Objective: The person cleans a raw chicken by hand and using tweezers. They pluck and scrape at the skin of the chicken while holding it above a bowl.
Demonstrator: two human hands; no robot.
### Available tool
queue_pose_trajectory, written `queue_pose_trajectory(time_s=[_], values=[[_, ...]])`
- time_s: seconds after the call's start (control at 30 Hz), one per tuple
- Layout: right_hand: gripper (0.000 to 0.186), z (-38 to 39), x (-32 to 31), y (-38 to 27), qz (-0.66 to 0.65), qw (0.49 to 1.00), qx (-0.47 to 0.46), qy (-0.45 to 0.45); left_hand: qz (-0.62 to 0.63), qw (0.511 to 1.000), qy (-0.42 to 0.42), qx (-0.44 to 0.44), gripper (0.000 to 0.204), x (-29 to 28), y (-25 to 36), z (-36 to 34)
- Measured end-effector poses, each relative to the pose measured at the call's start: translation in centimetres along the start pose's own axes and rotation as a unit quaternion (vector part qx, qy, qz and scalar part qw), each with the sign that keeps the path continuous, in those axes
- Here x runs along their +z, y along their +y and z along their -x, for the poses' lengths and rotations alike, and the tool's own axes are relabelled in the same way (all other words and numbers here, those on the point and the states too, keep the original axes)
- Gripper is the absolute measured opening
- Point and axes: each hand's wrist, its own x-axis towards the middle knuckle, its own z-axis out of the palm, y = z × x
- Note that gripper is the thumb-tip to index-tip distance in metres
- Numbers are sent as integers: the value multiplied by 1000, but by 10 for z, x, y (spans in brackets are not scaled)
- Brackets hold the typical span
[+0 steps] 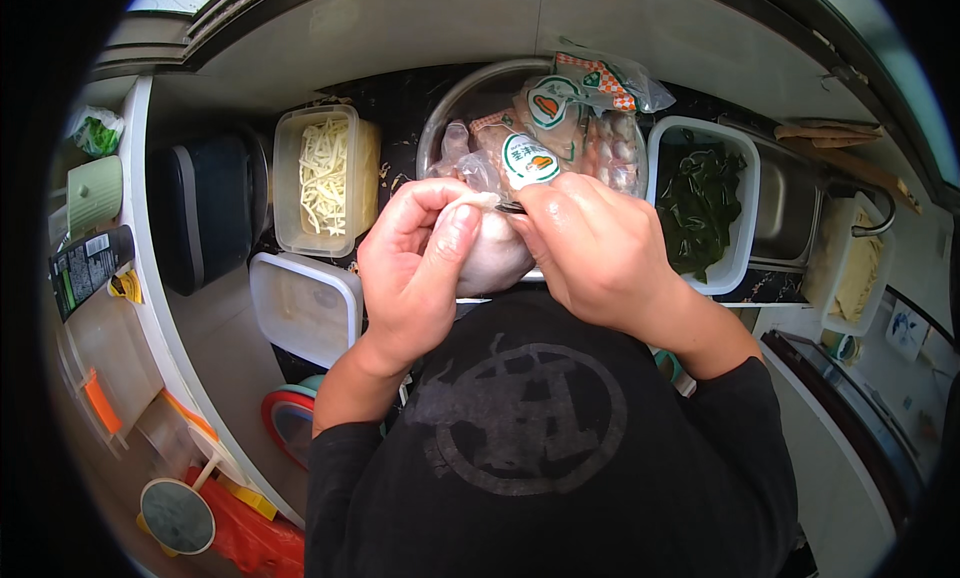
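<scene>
I'm pinching a pale rounded bundle [497,255] with my left fingers [452,236], right fingers [556,216] clamping a small dark tool [511,208] at its top!

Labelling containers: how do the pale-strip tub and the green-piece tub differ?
Contents: the pale-strip tub holds thin off-white strips; the green-piece tub holds wider, glossy dark green pieces.
Place: the pale-strip tub stands left of the metal bowl, the green-piece tub right of it.
Both are open, rectangular, with rounded corners.
</scene>
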Motion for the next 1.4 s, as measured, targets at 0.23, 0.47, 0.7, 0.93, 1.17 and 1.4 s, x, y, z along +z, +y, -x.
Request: queue_pose_trajectory(time_s=[0.23,0.47,0.7,0.93,1.17,1.4], values=[[22,0,4,-1,-5,1000,8,10,-3,1000,-11,8,15,0,1,0],[17,1,11,5,13,999,-17,31,-15,1000,-21,8,15,-2,-2,2],[17,-1,4,3,-37,999,7,8,7,1000,-29,5,16,-4,-2,2],[15,2,10,4,-21,1000,-3,23,25,999,-18,-28,14,-2,1,2],[14,2,9,2,13,999,-19,30,56,998,-27,-7,14,-4,-6,1],[18,1,1,-2,-16,1000,5,-15,44,999,-24,2,11,0,-3,0]])
